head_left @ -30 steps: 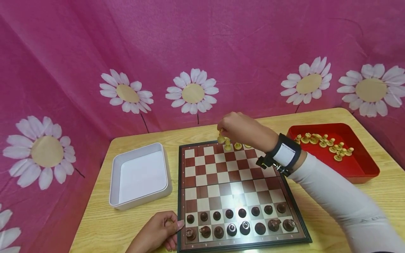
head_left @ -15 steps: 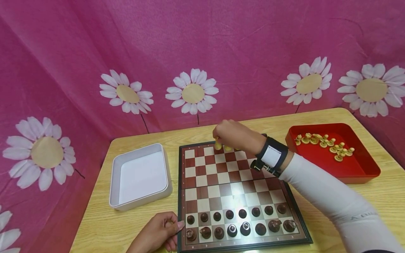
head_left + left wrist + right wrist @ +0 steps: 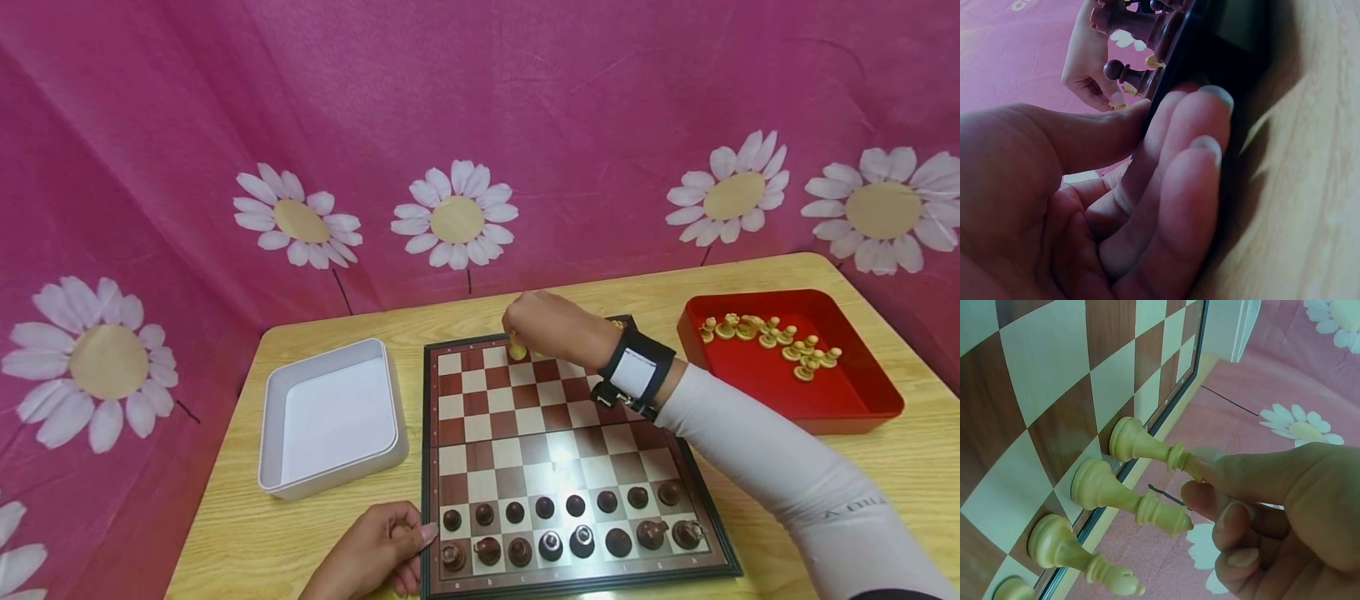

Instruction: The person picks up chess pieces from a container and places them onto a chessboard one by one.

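My right hand (image 3: 551,323) is over the far edge of the chessboard (image 3: 498,404), pinching the top of a cream chess piece (image 3: 1141,442). The fingers hide that piece's head, while its base meets a dark far-row square. Beside it in the right wrist view stand a cream piece with a crown-like top (image 3: 1129,494) and a cream bishop (image 3: 1079,553). Down at the near left corner, my left hand (image 3: 378,546) holds the board's edge. Its thumb (image 3: 1100,139) lies on top and its curled fingers (image 3: 1188,206) are against the side and table.
Dark chess pieces (image 3: 550,546) fill the two near rows. To the right, a red tray (image 3: 780,408) holds several cream pieces (image 3: 806,358). A white tray (image 3: 397,417) sits left of the board. Behind the table hangs a pink flowered cloth (image 3: 570,125).
My right hand has lowered slightly and leftward, bringing the cream piece from above the far edge down onto its square. The left hand stays at the board's corner.
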A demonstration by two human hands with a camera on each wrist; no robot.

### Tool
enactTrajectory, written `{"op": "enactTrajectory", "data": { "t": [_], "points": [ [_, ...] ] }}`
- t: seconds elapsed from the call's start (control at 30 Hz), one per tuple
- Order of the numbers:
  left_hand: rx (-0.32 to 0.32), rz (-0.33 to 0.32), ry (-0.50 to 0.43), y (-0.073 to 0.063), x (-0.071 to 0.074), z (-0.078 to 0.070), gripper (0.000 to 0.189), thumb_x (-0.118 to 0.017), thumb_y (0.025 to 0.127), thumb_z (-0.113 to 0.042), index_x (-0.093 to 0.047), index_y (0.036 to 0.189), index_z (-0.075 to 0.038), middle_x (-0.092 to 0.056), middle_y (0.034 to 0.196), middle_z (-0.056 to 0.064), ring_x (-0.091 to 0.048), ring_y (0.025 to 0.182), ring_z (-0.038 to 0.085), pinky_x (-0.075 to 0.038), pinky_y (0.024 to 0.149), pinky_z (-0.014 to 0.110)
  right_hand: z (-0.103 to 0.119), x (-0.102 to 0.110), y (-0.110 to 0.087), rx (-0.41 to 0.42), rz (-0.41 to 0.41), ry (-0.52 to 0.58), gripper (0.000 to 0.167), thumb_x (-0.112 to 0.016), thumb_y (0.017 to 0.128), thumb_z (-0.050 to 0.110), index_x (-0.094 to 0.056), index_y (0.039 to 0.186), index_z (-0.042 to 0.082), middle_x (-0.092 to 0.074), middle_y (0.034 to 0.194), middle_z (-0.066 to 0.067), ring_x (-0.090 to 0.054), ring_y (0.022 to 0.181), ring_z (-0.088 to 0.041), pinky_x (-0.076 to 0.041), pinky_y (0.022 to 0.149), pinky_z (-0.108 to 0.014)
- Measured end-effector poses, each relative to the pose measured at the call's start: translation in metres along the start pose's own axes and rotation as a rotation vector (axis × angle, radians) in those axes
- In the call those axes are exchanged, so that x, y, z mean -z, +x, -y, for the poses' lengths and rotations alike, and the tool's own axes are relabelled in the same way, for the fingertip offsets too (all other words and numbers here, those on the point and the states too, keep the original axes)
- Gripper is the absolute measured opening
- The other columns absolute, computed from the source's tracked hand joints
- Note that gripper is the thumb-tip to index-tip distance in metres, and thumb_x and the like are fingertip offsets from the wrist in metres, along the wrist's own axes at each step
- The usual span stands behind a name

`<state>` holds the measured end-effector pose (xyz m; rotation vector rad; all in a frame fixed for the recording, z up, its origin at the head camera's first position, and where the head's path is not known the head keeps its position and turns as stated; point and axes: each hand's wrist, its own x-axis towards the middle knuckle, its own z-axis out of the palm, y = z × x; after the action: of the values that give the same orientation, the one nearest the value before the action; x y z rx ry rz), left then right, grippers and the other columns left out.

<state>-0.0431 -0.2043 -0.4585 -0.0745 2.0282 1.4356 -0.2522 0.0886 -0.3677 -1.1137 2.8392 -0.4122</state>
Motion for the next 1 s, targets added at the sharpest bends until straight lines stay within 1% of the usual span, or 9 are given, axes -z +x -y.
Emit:
{"op": "enactTrajectory", "data": {
  "t": [0.2, 0.37, 0.57, 0.63, 0.87, 1.0],
  "points": [
    [-0.001, 0.003, -0.005, -0.0002, 0.0001, -0.0002, 0.027, -0.066, 0.103, -0.026, -0.062, 0.089, -0.003, -0.064, 0.059, 0.000, -0.063, 0.050, 0.009, -0.053, 0.048, 0.022, -0.0003, -0.0017, 0.0007, 0.005, -0.002, 0.005, 0.015, -0.069, 0.093, -0.004, -0.079, 0.091, 0.007, -0.063, 0.071, 0.002, -0.046, 0.065, -0.011, -0.036, 0.057, -0.022],
    [-0.010, 0.003, -0.007, -0.0011, 0.0003, -0.0008, 0.028, -0.067, 0.103, -0.027, -0.062, 0.089, -0.003, -0.064, 0.058, 0.000, -0.063, 0.050, 0.008, -0.053, 0.048, 0.022, -0.0012, -0.0026, 0.0016, 0.004, -0.012, 0.017, 0.018, -0.067, 0.092, -0.007, -0.078, 0.087, 0.006, -0.060, 0.070, 0.002, -0.043, 0.064, -0.010, -0.035, 0.056, -0.022],
    [-0.027, 0.009, -0.014, -0.0022, 0.0005, -0.0013, 0.029, -0.067, 0.102, -0.027, -0.061, 0.088, -0.002, -0.063, 0.058, -0.001, -0.062, 0.049, 0.007, -0.052, 0.048, 0.021, -0.0008, -0.0039, 0.0031, 0.009, -0.023, -0.009, 0.014, -0.068, 0.095, -0.002, -0.079, 0.089, 0.006, -0.062, 0.070, 0.002, -0.044, 0.064, -0.010, -0.037, 0.056, -0.022],
    [-0.026, 0.007, -0.012, -0.0021, 0.0004, -0.0014, 0.028, -0.067, 0.102, -0.027, -0.061, 0.088, -0.003, -0.063, 0.058, -0.001, -0.062, 0.049, 0.007, -0.052, 0.048, 0.021, -0.0007, -0.0041, 0.0032, 0.010, -0.022, -0.019, 0.016, -0.067, 0.095, -0.002, -0.079, 0.088, 0.006, -0.062, 0.069, 0.002, -0.044, 0.064, -0.010, -0.037, 0.056, -0.022],
    [-0.019, 0.009, -0.009, -0.0016, 0.0000, -0.0017, 0.029, -0.066, 0.103, -0.027, -0.061, 0.088, -0.003, -0.064, 0.059, 0.000, -0.063, 0.050, 0.008, -0.052, 0.048, 0.021, 0.0006, -0.0031, 0.0015, 0.018, -0.005, -0.058, 0.019, -0.067, 0.092, -0.007, -0.080, 0.088, 0.007, -0.059, 0.066, 0.002, -0.042, 0.063, -0.011, -0.034, 0.054, -0.021],
    [-0.022, 0.007, -0.007, -0.0016, 0.0002, -0.0016, 0.029, -0.066, 0.103, -0.027, -0.061, 0.088, -0.002, -0.065, 0.059, 0.001, -0.063, 0.050, 0.008, -0.052, 0.048, 0.021, 0.0022, -0.0017, 0.0010, 0.029, -0.005, -0.058, 0.020, -0.066, 0.090, -0.009, -0.079, 0.086, 0.007, -0.054, 0.065, 0.003, -0.039, 0.062, -0.010, -0.032, 0.054, -0.022]
  ]
}}
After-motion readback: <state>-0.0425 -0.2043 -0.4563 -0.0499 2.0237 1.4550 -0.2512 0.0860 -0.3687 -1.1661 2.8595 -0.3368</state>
